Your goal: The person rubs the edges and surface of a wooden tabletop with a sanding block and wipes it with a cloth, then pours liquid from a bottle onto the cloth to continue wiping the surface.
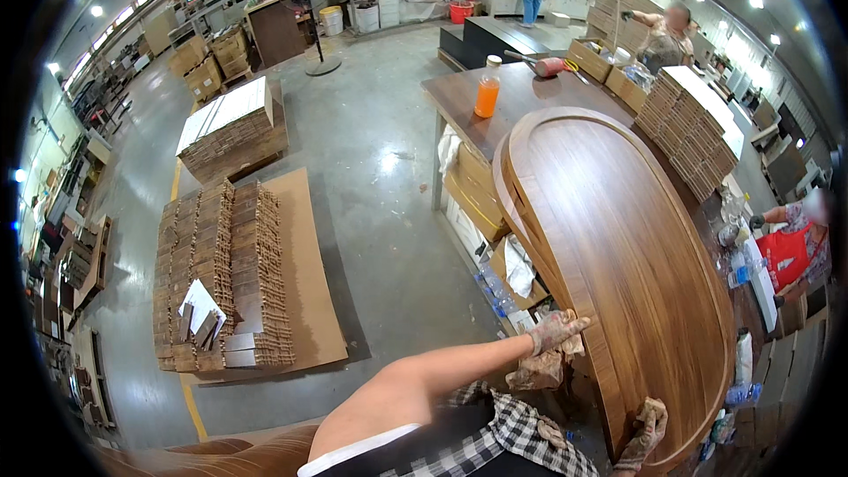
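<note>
A large dark-brown wood-grain panel with a rounded outline and a raised rim lies tilted over the workbench. Beneath its left side shows the edge of another curved wooden piece. My left hand, in a stained work glove, grips the panel's left edge, its underside fingers partly hidden. At the near end my right hand, also gloved, is closed over the rim with its fingertips on the top face. A crumpled pale cloth or bag hangs just below my left hand.
On the workbench stand an orange drink bottle and a red-and-black tool. Stacked boards rise behind the panel. Board stacks sit on the floor at left. Co-workers stand at far right and back.
</note>
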{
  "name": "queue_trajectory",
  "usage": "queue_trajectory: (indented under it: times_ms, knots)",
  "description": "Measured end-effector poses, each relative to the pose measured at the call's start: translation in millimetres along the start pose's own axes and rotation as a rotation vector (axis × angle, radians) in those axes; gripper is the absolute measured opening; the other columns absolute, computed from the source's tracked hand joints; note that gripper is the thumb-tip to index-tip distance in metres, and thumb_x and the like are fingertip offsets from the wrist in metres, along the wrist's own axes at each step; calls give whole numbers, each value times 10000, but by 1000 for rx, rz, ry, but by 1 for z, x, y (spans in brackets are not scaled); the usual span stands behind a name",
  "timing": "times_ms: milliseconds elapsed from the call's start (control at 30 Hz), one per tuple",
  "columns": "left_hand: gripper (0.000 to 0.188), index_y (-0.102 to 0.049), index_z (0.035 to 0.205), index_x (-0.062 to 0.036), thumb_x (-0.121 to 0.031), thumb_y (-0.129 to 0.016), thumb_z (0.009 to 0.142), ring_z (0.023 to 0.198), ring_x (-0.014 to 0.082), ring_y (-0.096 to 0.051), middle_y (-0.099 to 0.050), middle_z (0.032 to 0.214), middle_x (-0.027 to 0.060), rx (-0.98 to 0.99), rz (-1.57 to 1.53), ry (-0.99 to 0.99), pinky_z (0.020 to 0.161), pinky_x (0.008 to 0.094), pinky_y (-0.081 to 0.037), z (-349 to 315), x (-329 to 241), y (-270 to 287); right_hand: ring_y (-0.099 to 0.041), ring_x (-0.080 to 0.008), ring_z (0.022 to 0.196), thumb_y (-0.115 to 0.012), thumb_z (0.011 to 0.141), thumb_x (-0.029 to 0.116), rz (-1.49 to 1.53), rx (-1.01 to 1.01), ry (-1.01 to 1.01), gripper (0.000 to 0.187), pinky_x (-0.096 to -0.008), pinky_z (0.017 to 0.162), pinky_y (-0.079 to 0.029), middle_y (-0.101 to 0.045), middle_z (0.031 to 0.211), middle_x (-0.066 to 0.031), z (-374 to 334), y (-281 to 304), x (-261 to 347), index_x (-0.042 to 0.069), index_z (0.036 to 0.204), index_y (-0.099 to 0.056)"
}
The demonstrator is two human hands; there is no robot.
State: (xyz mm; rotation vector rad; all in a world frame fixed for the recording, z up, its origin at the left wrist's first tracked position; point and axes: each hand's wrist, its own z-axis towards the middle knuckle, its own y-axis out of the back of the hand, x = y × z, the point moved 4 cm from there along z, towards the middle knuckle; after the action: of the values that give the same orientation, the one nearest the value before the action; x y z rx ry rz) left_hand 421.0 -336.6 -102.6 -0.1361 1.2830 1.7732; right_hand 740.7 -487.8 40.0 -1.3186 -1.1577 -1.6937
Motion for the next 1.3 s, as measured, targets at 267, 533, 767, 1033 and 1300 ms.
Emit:
queue_trajectory:
  times_ms: [267, 533, 767, 1033, 1300]
  knots:
    - [475, -513, 1448, -69, -287, -518, 1025, 1127, 294, -621, -611, 1229, 197, 273, -404, 486, 935, 380, -506, 13, -25, 55, -609, -140, 937, -700, 964, 240, 106, -80, 0, 328, -291, 794, -510, -653, 1132, -44, -3, 1, -3, 33, 1212, -641]
    - [557, -614, 1171, 30, -496, -533, 1003, 1052, 305, -599, -641, 1106, 230, 64, -630, 664, 951, 414, -448, -6, -18, 58, -643, -144, 977, -724, 910, 135, 170, -38, -28, 359, -286, 866, -536, -686, 1097, -65, -10, -7, 4, 3, 1228, -625]
    - [568, -615, 940, 2, -566, -612, 948, 879, 219, -536, -623, 915, 145, 11, -759, 697, 836, 379, -455, 0, -14, 52, -666, -162, 979, -749, 893, 158, 203, -36, -46, 421, -299, 851, -563, -690, 1102, -83, -15, -10, 8, -14, 1250, -604]
    - [714, -641, 1165, 45, -626, -541, 943, 1171, 412, -589, -648, 1206, 296, 25, -757, 731, 989, 458, -438, -12, 12, 30, -664, -161, 966, -763, 882, 92, 191, -37, -73, 401, -298, 860, -558, -689, 1088, -81, -14, -18, 23, -16, 1236, -610]
    - [654, -633, 1254, 17, -564, -522, 974, 1198, 445, -571, -628, 1253, 301, 77, -679, 691, 1011, 459, -441, -10, 8, 36, -676, -168, 959, -751, 878, 102, 194, 0, -15, 399, -297, 848, -562, -700, 1088, -93, -12, -14, 14, -13, 1232, -608]
